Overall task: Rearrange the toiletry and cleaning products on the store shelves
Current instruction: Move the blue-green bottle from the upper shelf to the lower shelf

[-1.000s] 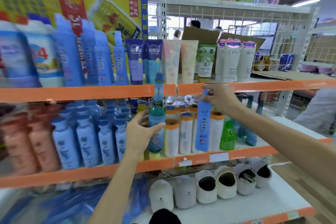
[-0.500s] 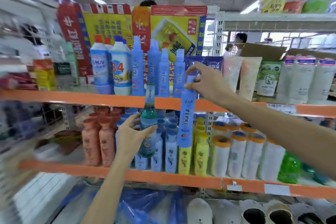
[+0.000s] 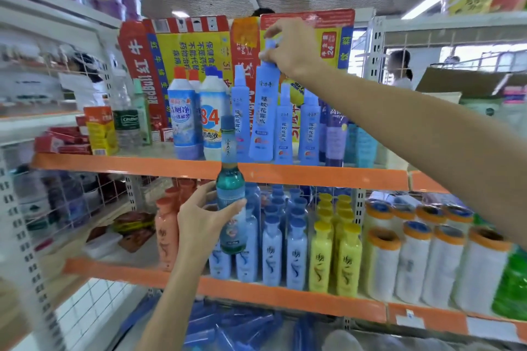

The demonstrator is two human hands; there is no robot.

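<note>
- The right hand reaches up to the upper shelf, fingers pinched around the cap end of a tall blue spray bottle; the bottle hangs upright with its base at the shelf's front edge, though I can't tell if it touches.
- The left hand is curled around the belly of a green glass-look bottle, held upright in front of the orange shelf lip; it has a blue cap and a slim neck.
- Three more blue spray bottles of the same flat, matte plastic shape stand around the held one on the upper shelf.
- To their left stand two white cleaner bottles, fat-bodied; one is marked "84".
- Behind them leans a red and yellow printed cardboard sheet.
- On the lower shelf, rows of curvy plastic bottles: orange ones left, pale blue ones in the middle, yellow ones right.
- Further right stand white rolls with orange rims.
</note>
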